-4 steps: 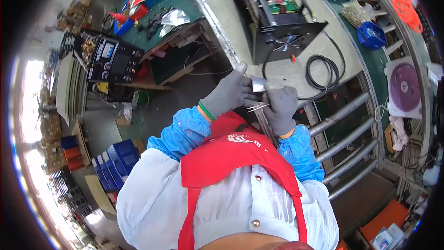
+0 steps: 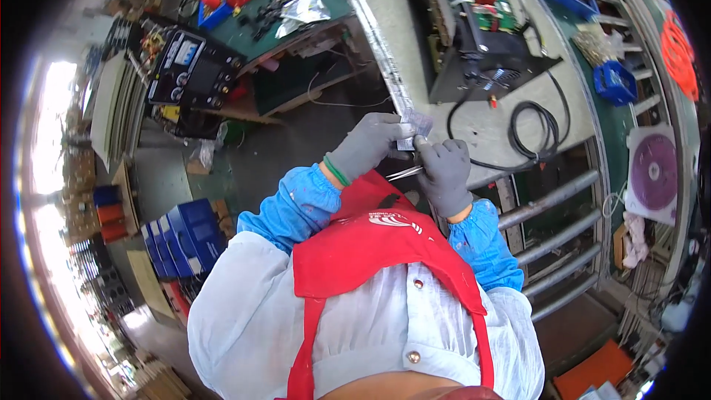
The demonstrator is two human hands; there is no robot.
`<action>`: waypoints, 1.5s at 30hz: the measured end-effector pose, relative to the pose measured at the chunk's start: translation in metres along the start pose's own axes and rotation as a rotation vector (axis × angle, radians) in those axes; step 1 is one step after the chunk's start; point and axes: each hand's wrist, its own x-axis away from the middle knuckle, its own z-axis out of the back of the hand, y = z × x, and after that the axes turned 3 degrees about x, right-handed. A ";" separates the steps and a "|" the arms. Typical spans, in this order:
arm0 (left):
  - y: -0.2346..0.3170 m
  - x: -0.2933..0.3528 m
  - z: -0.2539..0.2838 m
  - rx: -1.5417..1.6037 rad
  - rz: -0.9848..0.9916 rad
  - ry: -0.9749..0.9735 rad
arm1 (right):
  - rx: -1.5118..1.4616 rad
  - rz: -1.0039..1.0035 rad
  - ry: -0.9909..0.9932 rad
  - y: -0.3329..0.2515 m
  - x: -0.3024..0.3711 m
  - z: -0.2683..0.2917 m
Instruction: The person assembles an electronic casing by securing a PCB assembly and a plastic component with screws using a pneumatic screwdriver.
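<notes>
My left hand (image 2: 368,147), in a grey glove with a green cuff edge, pinches a small silvery printed sheet (image 2: 419,124) between thumb and fingers. From the other side my right hand (image 2: 447,174), also gloved in grey, meets the sheet's lower right edge with its thumb and forefinger. Metal tweezers (image 2: 404,174) stick out to the left from under the fingers of that right hand. Just beyond both hands stands a black open-topped device (image 2: 485,70) with a green circuit board (image 2: 498,18) inside and a fan grille on its near panel.
A coiled black cable (image 2: 535,133) lies by the device on the pale board. Metal rollers (image 2: 555,217) run along the right. Blue bins (image 2: 615,83) stand beyond. At left are a green-topped bench (image 2: 281,52) and another black device (image 2: 194,70).
The sheet has tilted, so more of its printed face shows. My left fingers have closed in on it. The surroundings have shifted right and down in the view.
</notes>
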 end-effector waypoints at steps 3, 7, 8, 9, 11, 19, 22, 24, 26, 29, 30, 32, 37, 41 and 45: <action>-0.007 0.004 0.027 0.508 0.467 0.263 | -0.043 0.003 -0.135 -0.012 -0.018 -0.016; -0.070 -0.010 0.135 0.649 0.207 0.510 | -0.172 -0.208 -0.306 -0.014 -0.028 -0.054; -0.094 -0.018 0.176 0.467 0.210 0.647 | -0.248 -0.376 -0.397 -0.017 -0.026 -0.061; -0.057 -0.036 0.194 0.157 0.320 0.854 | -0.242 -0.373 -0.395 -0.015 -0.024 -0.068; -0.060 -0.049 0.265 -0.049 0.304 0.810 | -0.383 -0.643 -0.523 -0.017 -0.023 -0.077; -0.089 -0.158 0.394 -1.000 0.588 0.392 | -0.386 -0.755 -0.607 -0.024 -0.082 -0.121; -0.101 -0.171 0.403 -1.033 0.705 0.365 | -0.401 -0.777 -0.555 -0.026 -0.097 -0.137; -0.101 -0.174 0.407 -1.078 0.709 0.286 | -0.428 -0.854 -0.560 -0.031 -0.108 -0.144; -0.075 -0.173 0.406 -1.154 0.780 0.214 | -0.467 -0.909 -0.586 -0.035 -0.121 -0.148; -0.096 -0.162 0.416 -1.121 0.810 0.209 | -0.597 -1.013 -0.604 -0.034 -0.135 -0.162; -0.098 -0.155 0.415 -1.107 0.800 0.226 | -0.680 -1.070 -0.596 -0.031 -0.140 -0.169; -0.090 -0.140 0.405 -1.044 0.728 0.447 | -0.665 -1.136 -0.681 -0.030 -0.164 -0.178; -0.094 -0.072 0.377 -0.960 0.214 0.991 | -1.025 -1.071 -0.567 -0.030 -0.222 -0.204; -0.048 -0.032 0.327 0.218 0.417 0.616 | -0.938 -0.885 -0.674 -0.061 -0.278 -0.229; -0.048 -0.030 0.316 0.138 0.276 0.439 | -0.751 -0.563 -0.646 -0.082 -0.271 -0.275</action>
